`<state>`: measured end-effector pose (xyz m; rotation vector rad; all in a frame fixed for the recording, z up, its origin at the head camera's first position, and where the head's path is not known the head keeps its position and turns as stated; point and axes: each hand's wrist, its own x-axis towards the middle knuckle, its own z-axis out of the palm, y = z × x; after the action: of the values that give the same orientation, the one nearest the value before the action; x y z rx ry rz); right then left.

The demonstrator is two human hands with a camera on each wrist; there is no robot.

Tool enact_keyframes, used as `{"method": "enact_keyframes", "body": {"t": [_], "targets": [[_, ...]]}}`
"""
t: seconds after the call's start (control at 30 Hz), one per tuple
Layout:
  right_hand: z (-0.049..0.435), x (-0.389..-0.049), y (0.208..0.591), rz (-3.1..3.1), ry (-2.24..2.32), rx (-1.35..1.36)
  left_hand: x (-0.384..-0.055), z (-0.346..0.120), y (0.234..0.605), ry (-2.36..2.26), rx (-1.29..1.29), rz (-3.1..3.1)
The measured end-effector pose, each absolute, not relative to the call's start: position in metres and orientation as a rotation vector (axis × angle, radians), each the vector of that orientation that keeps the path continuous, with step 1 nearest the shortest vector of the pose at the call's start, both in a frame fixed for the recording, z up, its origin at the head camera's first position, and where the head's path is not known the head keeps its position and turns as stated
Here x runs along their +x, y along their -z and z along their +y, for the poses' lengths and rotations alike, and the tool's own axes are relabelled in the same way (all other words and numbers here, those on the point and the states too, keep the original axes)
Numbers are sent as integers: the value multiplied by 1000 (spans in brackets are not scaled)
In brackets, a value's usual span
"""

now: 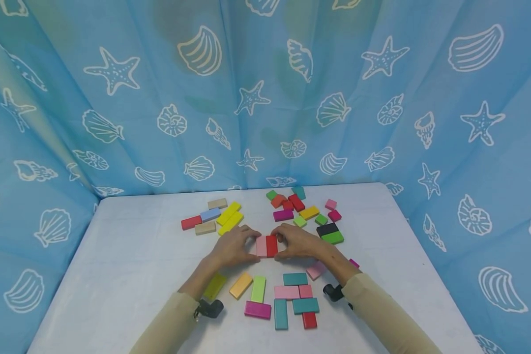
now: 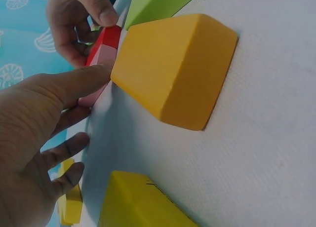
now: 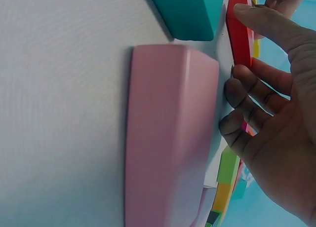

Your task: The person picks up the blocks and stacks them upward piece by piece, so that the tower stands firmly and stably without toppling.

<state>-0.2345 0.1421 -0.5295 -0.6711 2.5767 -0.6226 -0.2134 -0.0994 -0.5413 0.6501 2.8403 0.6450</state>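
Observation:
Side by side at the middle of the table lie a pink block [image 1: 261, 247] and a red block [image 1: 272, 246], long sides together. My left hand [image 1: 236, 246] pinches the pink block, thumb at its near end and fingers at its far end. On the red block, my right hand [image 1: 297, 242] has the same kind of pinch, its thumb [image 3: 261, 20] on the near end. In the left wrist view, both hands meet at the pair, behind an orange block [image 2: 168, 64]. A large pink block [image 3: 163, 133] lies close below my right wrist.
Toward me lie teal [image 1: 295, 279], magenta [image 1: 257, 310], lime [image 1: 258, 289] and other blocks. Behind my left hand sit yellow [image 1: 230, 222], blue [image 1: 210, 214] and tan blocks [image 1: 205, 227]. Several mixed blocks, including a black one [image 1: 327, 229], spread behind my right hand. A blue curtain [image 1: 265, 98] hangs behind the white table [image 1: 128, 255].

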Motion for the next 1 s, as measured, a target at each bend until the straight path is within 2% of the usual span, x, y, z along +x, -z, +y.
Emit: {"method": "enact_keyframes", "body": {"t": [1.0], "targets": [[141, -234, 529, 2574, 611, -662, -212, -101, 543, -655, 626, 2833]]}}
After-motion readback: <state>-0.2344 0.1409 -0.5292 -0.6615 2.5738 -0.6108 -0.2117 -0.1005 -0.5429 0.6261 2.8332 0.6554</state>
